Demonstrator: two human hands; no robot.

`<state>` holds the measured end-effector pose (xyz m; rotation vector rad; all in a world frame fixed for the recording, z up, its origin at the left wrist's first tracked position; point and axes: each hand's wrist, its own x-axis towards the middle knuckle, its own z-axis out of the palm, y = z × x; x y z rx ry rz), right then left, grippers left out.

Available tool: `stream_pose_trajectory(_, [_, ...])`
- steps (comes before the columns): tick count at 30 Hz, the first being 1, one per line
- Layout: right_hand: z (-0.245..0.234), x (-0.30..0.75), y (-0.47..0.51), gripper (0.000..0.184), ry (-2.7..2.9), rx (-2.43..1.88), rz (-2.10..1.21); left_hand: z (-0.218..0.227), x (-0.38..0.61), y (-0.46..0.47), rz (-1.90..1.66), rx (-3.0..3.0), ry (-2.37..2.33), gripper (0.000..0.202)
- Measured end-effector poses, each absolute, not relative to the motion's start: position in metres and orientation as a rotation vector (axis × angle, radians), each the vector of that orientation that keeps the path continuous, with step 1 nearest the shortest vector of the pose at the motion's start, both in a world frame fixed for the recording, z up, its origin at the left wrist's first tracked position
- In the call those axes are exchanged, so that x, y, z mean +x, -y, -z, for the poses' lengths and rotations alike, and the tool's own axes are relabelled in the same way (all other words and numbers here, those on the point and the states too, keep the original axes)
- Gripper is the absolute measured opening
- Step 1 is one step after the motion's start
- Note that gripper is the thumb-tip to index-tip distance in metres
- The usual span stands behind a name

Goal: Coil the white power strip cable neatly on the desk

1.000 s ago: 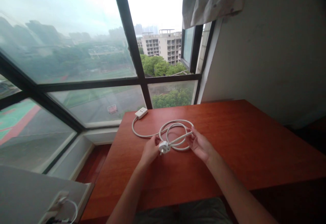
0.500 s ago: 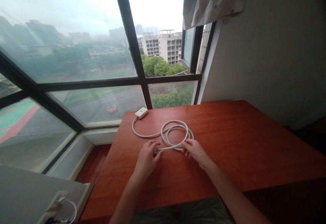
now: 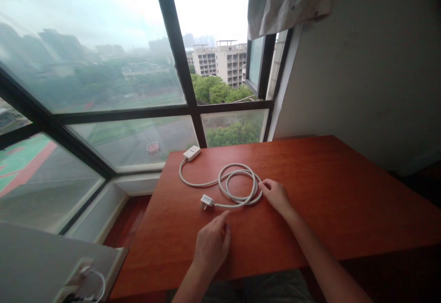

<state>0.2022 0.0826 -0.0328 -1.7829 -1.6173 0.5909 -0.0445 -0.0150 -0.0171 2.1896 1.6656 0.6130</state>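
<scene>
A white extension cord [image 3: 237,204] lies in loose loops on the reddish-brown wooden table. Its socket block [image 3: 192,153] rests at the far left edge, and its plug [image 3: 207,201] lies on the near side of the loops with the prongs showing. Just below the plug and apart from it, my left hand [image 3: 212,244] is empty, its fingers loosely bent and the thumb a little away from them. At the right side of the loops, my right hand [image 3: 275,195] pinches the cord between thumb and forefinger.
The table [image 3: 327,193] meets a dark-framed window [image 3: 124,115] behind it and a wall [image 3: 344,87] at the right. A low ledge at the lower left carries a wall outlet [image 3: 81,271] with a white cable plugged in. A curtain [image 3: 285,4] hangs above.
My left hand has let go of the plug and pulled back toward me, leaving the plug on the table. My right hand has shifted right and slightly farther out along the loops.
</scene>
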Motion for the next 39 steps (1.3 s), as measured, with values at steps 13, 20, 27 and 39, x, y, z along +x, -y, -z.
stream_pose_trajectory(13, [0.029,0.174,-0.120,0.017,1.769,-1.995,-0.307,0.004,-0.031,-0.012,-0.391,2.141,-1.996,0.027])
stream_pose_trajectory(20, [0.024,0.171,-0.102,0.013,1.404,-1.617,-0.498,0.002,-0.035,-0.026,-0.993,1.930,-1.845,0.019])
stream_pose_trajectory(27, [0.015,0.167,-0.073,0.043,0.945,-1.169,-1.203,0.009,-0.036,-0.043,-1.413,1.303,-1.406,0.022])
stream_pose_trajectory(39, [0.021,0.171,-0.072,0.039,1.036,-1.188,-1.096,0.015,-0.037,-0.073,-1.186,1.056,-1.240,0.040])
